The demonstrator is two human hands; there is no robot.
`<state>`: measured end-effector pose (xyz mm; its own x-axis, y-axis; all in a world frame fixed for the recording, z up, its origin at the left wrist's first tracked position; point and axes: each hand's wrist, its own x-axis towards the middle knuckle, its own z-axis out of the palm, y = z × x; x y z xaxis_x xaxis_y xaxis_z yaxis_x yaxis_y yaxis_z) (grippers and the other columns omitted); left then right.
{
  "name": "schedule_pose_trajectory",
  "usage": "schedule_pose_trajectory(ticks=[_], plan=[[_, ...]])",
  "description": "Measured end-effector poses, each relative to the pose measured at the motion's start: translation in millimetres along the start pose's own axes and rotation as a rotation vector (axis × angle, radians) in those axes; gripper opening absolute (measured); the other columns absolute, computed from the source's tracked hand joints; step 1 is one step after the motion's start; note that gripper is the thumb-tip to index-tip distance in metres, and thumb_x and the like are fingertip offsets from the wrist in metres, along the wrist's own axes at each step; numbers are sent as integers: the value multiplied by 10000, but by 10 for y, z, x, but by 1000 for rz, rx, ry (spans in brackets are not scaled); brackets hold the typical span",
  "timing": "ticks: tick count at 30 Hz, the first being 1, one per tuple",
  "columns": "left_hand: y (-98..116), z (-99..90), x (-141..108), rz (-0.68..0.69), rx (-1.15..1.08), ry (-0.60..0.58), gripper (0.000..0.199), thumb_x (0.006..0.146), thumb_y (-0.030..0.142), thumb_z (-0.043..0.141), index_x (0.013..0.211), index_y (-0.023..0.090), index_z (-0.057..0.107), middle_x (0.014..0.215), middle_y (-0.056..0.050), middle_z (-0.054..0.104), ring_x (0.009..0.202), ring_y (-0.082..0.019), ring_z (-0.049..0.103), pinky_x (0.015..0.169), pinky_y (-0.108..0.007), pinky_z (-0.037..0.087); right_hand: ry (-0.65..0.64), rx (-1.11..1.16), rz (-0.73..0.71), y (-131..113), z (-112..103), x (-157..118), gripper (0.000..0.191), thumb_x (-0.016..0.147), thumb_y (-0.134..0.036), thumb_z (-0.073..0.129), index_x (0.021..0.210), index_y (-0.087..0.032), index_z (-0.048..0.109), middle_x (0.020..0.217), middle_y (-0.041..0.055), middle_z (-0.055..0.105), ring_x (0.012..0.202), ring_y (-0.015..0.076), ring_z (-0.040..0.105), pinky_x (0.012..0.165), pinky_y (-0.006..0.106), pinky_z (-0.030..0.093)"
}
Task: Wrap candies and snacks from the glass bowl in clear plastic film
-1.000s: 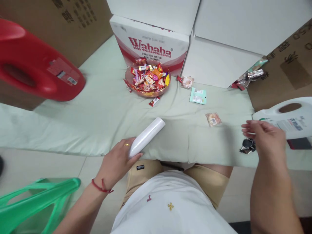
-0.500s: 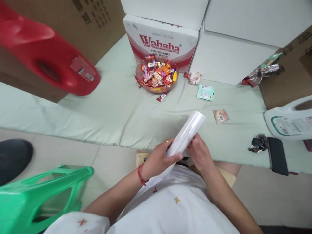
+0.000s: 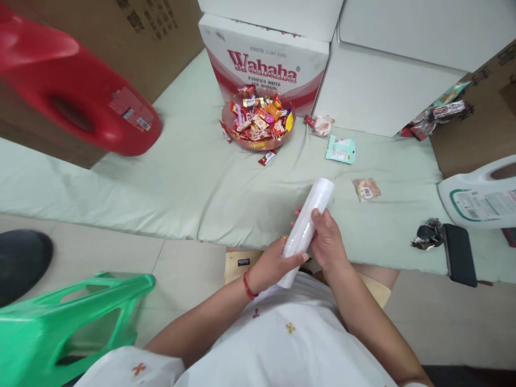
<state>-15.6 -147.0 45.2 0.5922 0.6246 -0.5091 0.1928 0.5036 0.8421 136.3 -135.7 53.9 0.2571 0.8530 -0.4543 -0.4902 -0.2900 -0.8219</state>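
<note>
Front-left edge of pale-green cloth-covered bench (image 3: 161, 199) is lying open; toward rear edge, red plastic jug (image 3: 99, 94) and round pink translucent bowl (image 3: 260, 145) are obstructing.

Plastic and cloth.
White roll (image 3: 303, 232) glossy, smooth; left jug (image 3: 83, 75) shiny plastic; near-left stool (image 3: 52, 323) smooth plastic; cover (image 3: 173, 188) matt, creased cloth.
</note>
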Motion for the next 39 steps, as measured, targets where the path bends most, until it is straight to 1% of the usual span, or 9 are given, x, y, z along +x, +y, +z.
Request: schedule_pose_trajectory(ticks=[3, 9, 13, 17, 20, 28, 32, 35, 39], plan=[[21, 15, 36, 36, 347, 231, 473, 770, 549, 737, 1006, 175, 569, 945, -73, 677, 862, -257, 638, 707, -335, 473, 71, -198, -9, 44, -23, 43, 608, 633, -519, 927, 1060, -247, 591, 1017, 31, 736, 910, 241, 691, 819, 393, 598], [-19, -103, 30, 141, 242, 72, 519, 837, 663, 635, 991, 173, 564, 901, -42, 634, 822, -210, 587, 694, -308, 463, -154, -80, 80, -92, -186, 31, 525, 688, -497, 903, 1058, -218, 655, 956, 29, 726, 898, 211, 674, 826, 345, 567], [-54, -105, 17, 126, 258, 96, 528, 827, 666, 641, 1007, 175, 564, 942, -53, 649, 849, -225, 607, 709, -315, 474, -227, -41, 106, -137, -281, 13, 479, 701, -502, 900, 1014, -205, 693, 952, 35, 724, 892, 198, 666, 843, 338, 564], [-7, -9, -5, 38, 511, 214, 445, 822, 565, 659, 1042, 192, 556, 952, -69, 687, 857, -274, 658, 701, -339, 459, -66, -80, 54, -87, -272, 77, 531, 709, -650, 837, 964, -217, 666, 899, 25, 712, 845, 202, 652, 745, 327, 558], [36, 28, -24, -20, 672, 221, 440, 814, 549, 660, 1042, 196, 530, 875, -70, 683, 791, -291, 663, 644, -340, 416, 76, -228, -4, -49, -245, 131, 577, 663, -637, 873, 987, -222, 636, 867, 20, 716, 824, 218, 654, 721, 326, 537], [-28, -134, -82, 42, 520, 117, 474, 800, 637, 641, 972, 212, 520, 948, -62, 683, 843, -258, 639, 710, -343, 458, -212, -120, 58, -137, -449, 48, 489, 743, -597, 844, 1004, -215, 688, 965, 37, 729, 902, 206, 673, 826, 341, 576], [-34, -72, -99, 6, 632, 140, 485, 806, 654, 638, 957, 215, 499, 884, -68, 676, 798, -271, 639, 661, -337, 420, -87, -134, 29, -126, -469, 114, 561, 745, -721, 774, 979, -222, 669, 924, 40, 726, 844, 211, 663, 735, 340, 575], [-33, -57, -116, -5, 698, 151, 479, 814, 642, 640, 971, 214, 493, 853, -65, 668, 766, -272, 640, 634, -328, 394, 53, -273, -45, -133, -435, 179, 559, 672, -648, 867, 965, -222, 653, 857, 8, 707, 778, 188, 626, 662, 296, 537], [-47, -180, -162, 39, 599, 92, 490, 808, 642, 660, 974, 206, 511, 891, -54, 672, 787, -248, 633, 654, -318, 420, -97, -235, -25, -224, -487, 146, 496, 713, -573, 874, 1007, -218, 691, 886, 6, 709, 817, 176, 645, 739, 300, 560]])
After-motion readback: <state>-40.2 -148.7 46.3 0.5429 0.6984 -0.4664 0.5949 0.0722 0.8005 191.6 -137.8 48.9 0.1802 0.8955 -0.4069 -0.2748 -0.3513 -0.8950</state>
